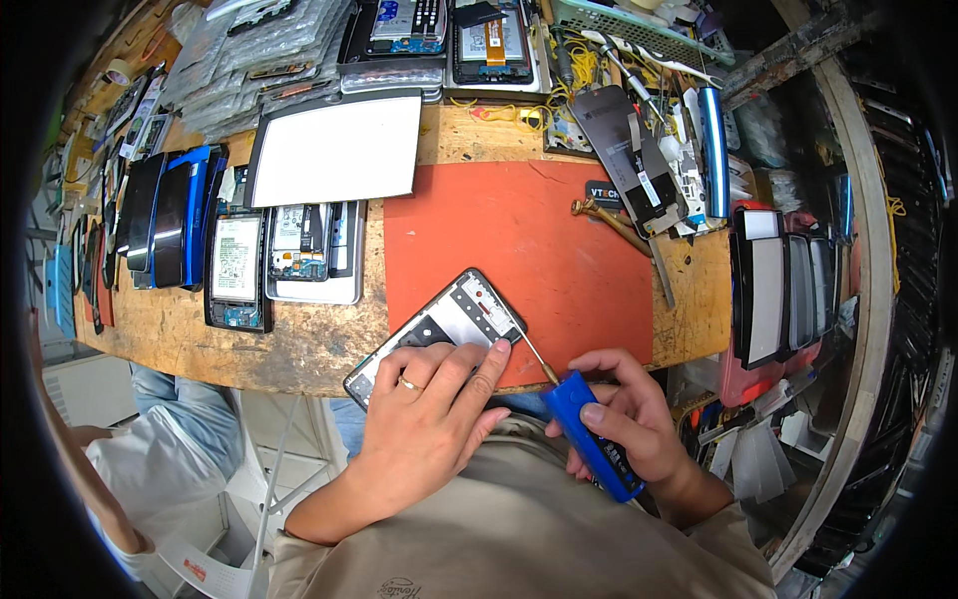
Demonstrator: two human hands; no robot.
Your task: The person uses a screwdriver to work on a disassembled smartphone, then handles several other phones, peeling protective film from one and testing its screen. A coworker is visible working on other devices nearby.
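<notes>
A bare phone frame (461,315) with a black rim and a silver-grey inside lies tilted on the orange mat (559,260), at the near edge of the bench. My left hand (427,404), a ring on one finger, grips it from above, fingers stretched across its lower side and fingertips close to the right corner. In my right hand (629,414) is a blue electric screwdriver (596,439) with a small dark display. Its thin metal bit (539,354) points up and left, with the tip at the frame's right corner. My left palm hides the frame's lower part.
Opened phones (238,260) and a white sheet (334,150) stand left of the mat. Bagged parts (249,70) are piled at the back. A screen panel (629,150) and a brass-coloured tool (611,222) lie right. Another person's arm (95,469) shows at lower left.
</notes>
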